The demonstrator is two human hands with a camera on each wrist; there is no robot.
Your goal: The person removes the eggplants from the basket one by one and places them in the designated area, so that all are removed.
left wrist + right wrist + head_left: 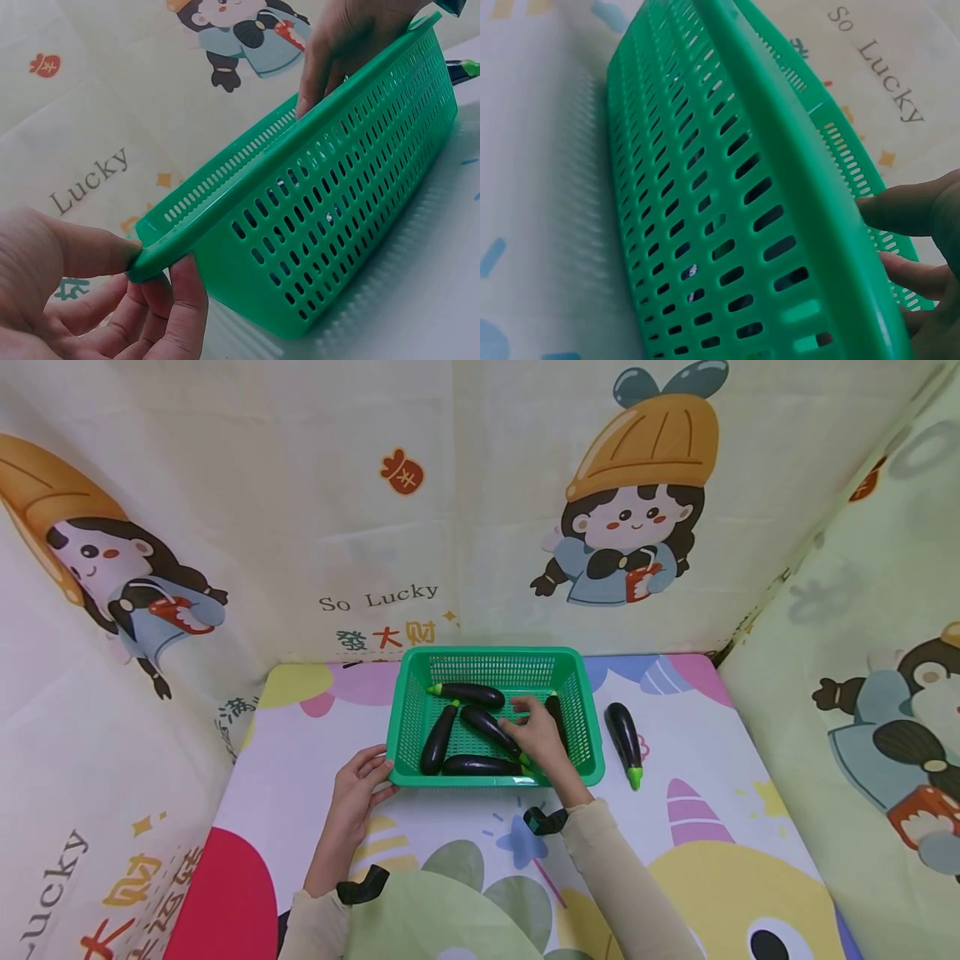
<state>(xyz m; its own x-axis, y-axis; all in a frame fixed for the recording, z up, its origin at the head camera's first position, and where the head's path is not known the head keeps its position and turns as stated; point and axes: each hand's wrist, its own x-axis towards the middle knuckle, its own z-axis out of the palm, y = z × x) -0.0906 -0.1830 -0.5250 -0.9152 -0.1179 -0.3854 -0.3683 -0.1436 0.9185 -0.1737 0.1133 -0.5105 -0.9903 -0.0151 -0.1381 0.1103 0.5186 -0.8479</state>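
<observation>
A green plastic basket (495, 780) with slotted walls holds several dark purple eggplants with green stems. My left hand (360, 789) grips its left rim, thumb above and fingers beneath, as the left wrist view shows. Inside the basket, my right hand (536, 733) hovers between the middle eggplant (487, 727) and the eggplant at the right wall (553, 714). Its thumb and fingers are apart, with nothing visible between them. In the right wrist view the rim hides part of the fingers (915, 276); whether they touch an eggplant cannot be told.
One more eggplant (624, 739) lies on the table to the right of the basket, stem toward me. A colourful printed cloth (480, 852) covers the table. Printed fabric walls (480, 527) stand behind and on both sides, the back one close to the basket.
</observation>
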